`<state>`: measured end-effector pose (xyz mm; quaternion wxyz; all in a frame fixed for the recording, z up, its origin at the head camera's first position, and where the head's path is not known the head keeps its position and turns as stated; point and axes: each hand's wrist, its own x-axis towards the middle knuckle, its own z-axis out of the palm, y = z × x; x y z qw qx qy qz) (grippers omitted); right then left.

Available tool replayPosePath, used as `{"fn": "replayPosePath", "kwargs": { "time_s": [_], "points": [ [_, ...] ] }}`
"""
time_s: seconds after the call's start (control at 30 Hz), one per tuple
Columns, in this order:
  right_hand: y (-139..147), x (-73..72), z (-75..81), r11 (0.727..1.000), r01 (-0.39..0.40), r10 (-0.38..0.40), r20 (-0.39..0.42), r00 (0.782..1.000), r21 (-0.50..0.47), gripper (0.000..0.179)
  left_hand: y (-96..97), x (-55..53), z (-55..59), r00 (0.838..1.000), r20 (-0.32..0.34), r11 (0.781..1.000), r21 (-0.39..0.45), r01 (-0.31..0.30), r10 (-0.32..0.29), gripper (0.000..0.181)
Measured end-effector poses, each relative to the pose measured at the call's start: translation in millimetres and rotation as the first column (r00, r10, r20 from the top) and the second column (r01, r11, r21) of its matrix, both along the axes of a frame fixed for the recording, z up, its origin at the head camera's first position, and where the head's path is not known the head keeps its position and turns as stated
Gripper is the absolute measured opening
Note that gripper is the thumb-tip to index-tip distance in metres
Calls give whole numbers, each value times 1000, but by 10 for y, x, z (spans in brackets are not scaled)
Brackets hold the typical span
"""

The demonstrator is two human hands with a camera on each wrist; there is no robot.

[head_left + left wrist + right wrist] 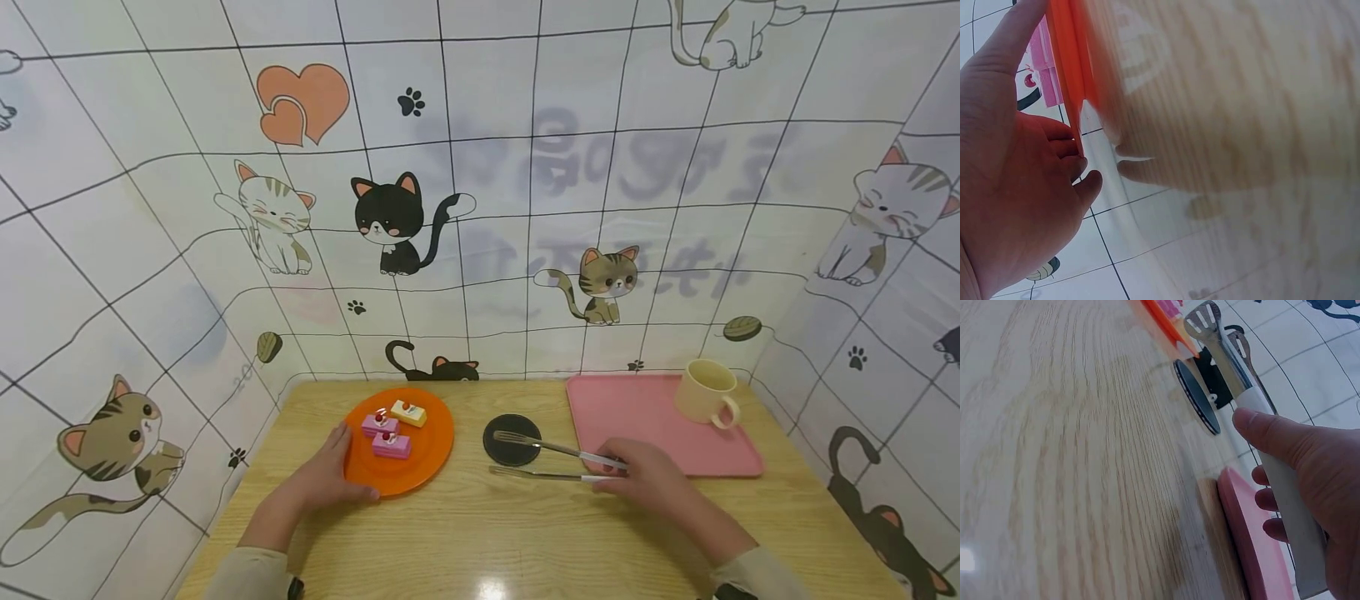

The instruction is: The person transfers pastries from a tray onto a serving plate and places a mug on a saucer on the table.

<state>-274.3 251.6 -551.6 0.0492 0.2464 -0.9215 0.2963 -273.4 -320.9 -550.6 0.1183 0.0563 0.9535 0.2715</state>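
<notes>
My left hand (326, 475) holds the left rim of an orange plate (433, 454), thumb at the near side and fingers farther back. Two small pink cake pieces (392, 447) and a yellow one (408, 413), each with a red topping, sit on the plate. In my right hand (648, 479) are metal tongs (1232, 365) with pale handles, gripped with the thumb on top. The arms of the tongs are spread, with slotted tips pointing left. One arm passes over a round black coaster (512, 454); the other lies in front of it. Nothing is between the tips.
A pink tray (630, 417) lies at the back right of the wooden table (450, 550), partly behind my right hand. On its right part stands a cream mug (701, 400), handle toward the right front. Cat-printed sheeting (495, 208) encloses the back and sides.
</notes>
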Motion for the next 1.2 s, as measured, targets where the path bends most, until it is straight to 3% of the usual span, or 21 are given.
{"fn": "replayPosePath", "kwargs": {
  "time_s": [0.23,0.8,1.2],
  "points": [
    [285,99,-10,1000,-19,19,-3,1000,-18,30,3,1,-26,1000,8,1000,5,-15,15,149],
    [730,288,-55,998,-35,27,-169,985,-43,36,20,5,-14,1000,4,1000,-7,-11,11,147],
    [1000,327,-140,990,-94,73,-190,979,-102,42,20,10,8,1000,16,1000,-7,-18,19,149]
  ]
}}
